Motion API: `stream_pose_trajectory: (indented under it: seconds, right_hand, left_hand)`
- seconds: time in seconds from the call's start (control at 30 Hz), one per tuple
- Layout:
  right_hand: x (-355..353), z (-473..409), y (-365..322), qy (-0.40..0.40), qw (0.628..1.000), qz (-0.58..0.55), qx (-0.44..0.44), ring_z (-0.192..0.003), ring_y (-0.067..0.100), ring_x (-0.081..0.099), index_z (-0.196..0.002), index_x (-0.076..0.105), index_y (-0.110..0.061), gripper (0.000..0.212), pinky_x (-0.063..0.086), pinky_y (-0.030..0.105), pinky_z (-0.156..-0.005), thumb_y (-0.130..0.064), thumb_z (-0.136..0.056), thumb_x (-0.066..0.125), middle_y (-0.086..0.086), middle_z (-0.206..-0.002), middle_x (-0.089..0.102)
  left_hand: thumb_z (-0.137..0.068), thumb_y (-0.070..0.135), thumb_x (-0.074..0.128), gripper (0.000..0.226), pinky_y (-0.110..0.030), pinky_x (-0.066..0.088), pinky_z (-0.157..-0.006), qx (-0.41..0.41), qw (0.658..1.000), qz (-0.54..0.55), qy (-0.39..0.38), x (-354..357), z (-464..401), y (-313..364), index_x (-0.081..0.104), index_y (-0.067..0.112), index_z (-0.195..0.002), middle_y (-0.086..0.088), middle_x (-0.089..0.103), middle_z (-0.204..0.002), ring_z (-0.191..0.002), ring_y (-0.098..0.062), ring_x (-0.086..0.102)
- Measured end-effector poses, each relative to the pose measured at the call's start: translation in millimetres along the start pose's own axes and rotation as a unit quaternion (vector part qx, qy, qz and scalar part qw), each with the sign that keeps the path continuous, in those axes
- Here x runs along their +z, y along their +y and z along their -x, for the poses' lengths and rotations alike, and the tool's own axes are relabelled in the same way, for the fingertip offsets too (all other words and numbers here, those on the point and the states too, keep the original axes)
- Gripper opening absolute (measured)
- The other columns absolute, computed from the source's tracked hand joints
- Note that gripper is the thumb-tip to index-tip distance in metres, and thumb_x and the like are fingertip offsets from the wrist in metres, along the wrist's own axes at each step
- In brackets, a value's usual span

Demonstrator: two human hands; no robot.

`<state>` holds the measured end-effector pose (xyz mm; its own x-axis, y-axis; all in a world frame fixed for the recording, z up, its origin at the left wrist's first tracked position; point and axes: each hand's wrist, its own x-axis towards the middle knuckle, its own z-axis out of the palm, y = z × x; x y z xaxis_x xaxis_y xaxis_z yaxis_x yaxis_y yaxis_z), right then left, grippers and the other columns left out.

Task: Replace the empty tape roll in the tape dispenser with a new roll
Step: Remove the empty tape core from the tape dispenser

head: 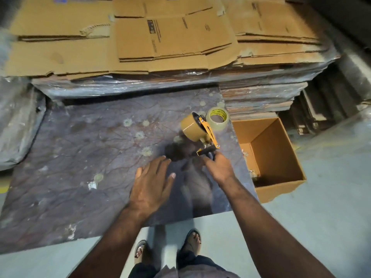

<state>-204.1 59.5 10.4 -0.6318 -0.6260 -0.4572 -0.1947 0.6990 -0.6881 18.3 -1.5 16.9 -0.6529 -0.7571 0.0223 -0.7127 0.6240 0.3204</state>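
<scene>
Head view: The tape dispenser [207,135] had a yellow frame, a black handle and a brown tape roll [191,127] mounted. The right hand [219,167] was closed around the handle, the roll at 11 o'clock from it. The left hand [152,181] was spread flat, holding nothing. A clear tape roll [217,118] lay just beyond on the wrapped surface [80,157]; an open carton [281,185] stood at 3 o'clock on the floor.

Tape dispenser [197,130] on table [80,153] — spare roll [217,118] just behind; open box [281,177] right.
</scene>
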Motion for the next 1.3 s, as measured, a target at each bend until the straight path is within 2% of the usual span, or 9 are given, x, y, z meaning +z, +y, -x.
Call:
stream_pose_trajectory:
  seconds: [0.07,0.17,0.33,0.47,0.53,0.6,0.73,1.03,1.3]
  right_hand:
    - [1,15,-14,-0.039,0.991,-0.126,-0.011,-0.048,0.025,0.050,-0.079,0.060,-0.017,0.012,0.042,0.033,-0.049,-0.028,-0.077,0.057,0.004,-0.063,0.059]
    - [0,42,-39,-0.104,0.964,-0.246,0.003,-0.039,0.021,0.043,-0.073,0.054,-0.012,0.003,0.034,0.028,-0.043,-0.012,-0.075,0.051,0.010,-0.059,0.053]
    - [0,72,-73,-0.134,0.957,-0.256,0.017,-0.052,0.017,0.051,-0.074,0.053,-0.009,0.028,0.034,0.027,-0.047,0.016,-0.069,0.043,0.009,-0.070,0.062]
    - [7,92,-87,-0.165,0.945,-0.282,0.008,-0.042,0.017,0.041,-0.072,0.054,-0.007,0.017,0.034,0.026,-0.043,-0.002,-0.056,0.050,0.008,-0.058,0.051]
    - [13,103,-94,-0.198,0.918,-0.342,0.027,-0.041,0.019,0.045,-0.070,0.057,-0.007,0.005,0.039,0.026,-0.041,-0.007,-0.069,0.052,0.009,-0.055,0.053]
    - [15,110,-97,-0.232,0.891,-0.388,0.040,-0.040,0.019,0.048,-0.067,0.059,-0.008,0.015,0.043,0.025,-0.040,-0.011,-0.080,0.052,0.009,-0.056,0.055]
    - [14,125,-98,-0.298,0.850,-0.433,0.022,-0.041,0.021,0.052,-0.064,0.057,-0.010,0.021,0.048,0.027,-0.041,-0.023,-0.080,0.058,0.009,-0.054,0.055]
    - [25,146,-82,-0.353,0.793,-0.496,0.016,-0.032,0.019,0.044,-0.059,0.050,-0.007,0.029,0.043,0.025,-0.036,-0.021,-0.084,0.053,0.005,-0.043,0.043]
    - [17,164,-65,-0.380,0.751,-0.540,-0.002,-0.029,0.018,0.050,-0.058,0.055,-0.006,0.031,0.046,0.024,-0.034,-0.022,-0.062,0.081,0.005,-0.041,0.049]
  left_hand:
    - [-0.099,0.048,0.036,0.054,-0.052,0.045,-0.102,0.006,1.000,0.026,0.014,-11,-6,-5,0.056,0.017,-0.138,-0.002,0.055,-0.145,-0.132,-0.024,0.053]
    - [-0.099,0.046,0.039,0.048,-0.053,0.046,-0.100,0.025,0.998,0.044,0.044,-30,-14,-15,0.056,0.017,-0.133,-0.002,0.056,-0.139,-0.128,-0.026,0.054]
    - [-0.098,0.042,0.044,0.042,-0.047,0.044,-0.097,0.035,0.992,0.047,0.112,-70,-22,-25,0.055,0.019,-0.130,0.000,0.057,-0.135,-0.119,-0.026,0.057]
    - [-0.098,0.042,0.045,0.040,-0.042,0.045,-0.092,0.049,0.983,0.044,0.170,-91,-16,-37,0.059,0.019,-0.128,0.002,0.060,-0.133,-0.116,-0.023,0.059]
    - [-0.098,0.041,0.044,0.039,-0.042,0.045,-0.090,0.049,0.977,0.053,0.200,-98,-7,-45,0.061,0.019,-0.126,0.002,0.062,-0.131,-0.116,-0.023,0.060]
    - [-0.098,0.041,0.044,0.038,-0.043,0.045,-0.091,0.043,0.972,0.069,0.220,-106,-1,-52,0.062,0.019,-0.124,0.001,0.063,-0.130,-0.118,-0.023,0.060]
    - [-0.098,0.041,0.045,0.037,-0.043,0.044,-0.093,0.033,0.966,0.096,0.240,-119,7,-60,0.062,0.020,-0.123,0.003,0.062,-0.130,-0.120,-0.020,0.059]
    - [-0.097,0.039,0.047,0.034,-0.044,0.046,-0.089,0.069,0.962,0.096,0.244,-128,18,-55,0.062,0.019,-0.120,0.003,0.064,-0.122,-0.112,-0.021,0.062]
    - [-0.096,0.034,0.054,0.031,-0.040,0.047,-0.089,0.149,0.945,0.144,0.254,-137,21,-30,0.065,0.015,-0.119,0.003,0.068,-0.118,-0.110,-0.020,0.064]
